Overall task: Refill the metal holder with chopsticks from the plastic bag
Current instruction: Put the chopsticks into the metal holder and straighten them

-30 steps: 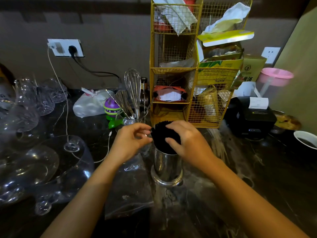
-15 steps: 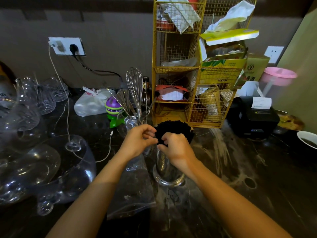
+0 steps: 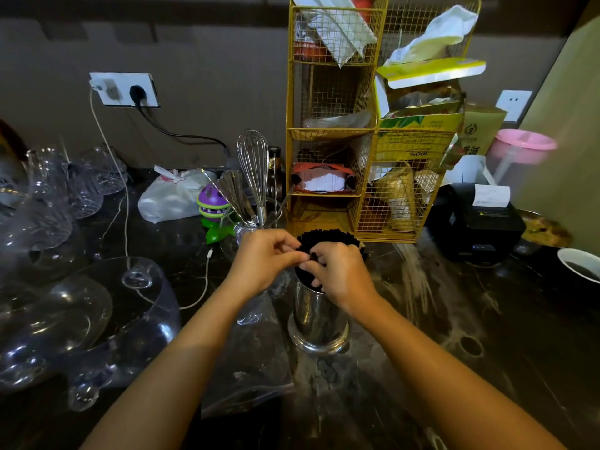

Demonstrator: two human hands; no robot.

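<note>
dim room; dark marble counter (image 3: 487, 368), grey-brown wall (image 3: 211, 60) with 2 white sockets, yellow wire rack (image 3: 331, 131).

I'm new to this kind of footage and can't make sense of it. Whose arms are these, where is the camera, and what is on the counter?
No machine here: a person wears a camera on the head, looking down at their own bare arms. The left hand and right hand meet over black chopsticks standing in a metal holder, fingers pinching at their tops. A clear plastic bag lies flat beside the holder. Around it on the dark counter: glassware, a whisk, a yellow wire rack.
</note>
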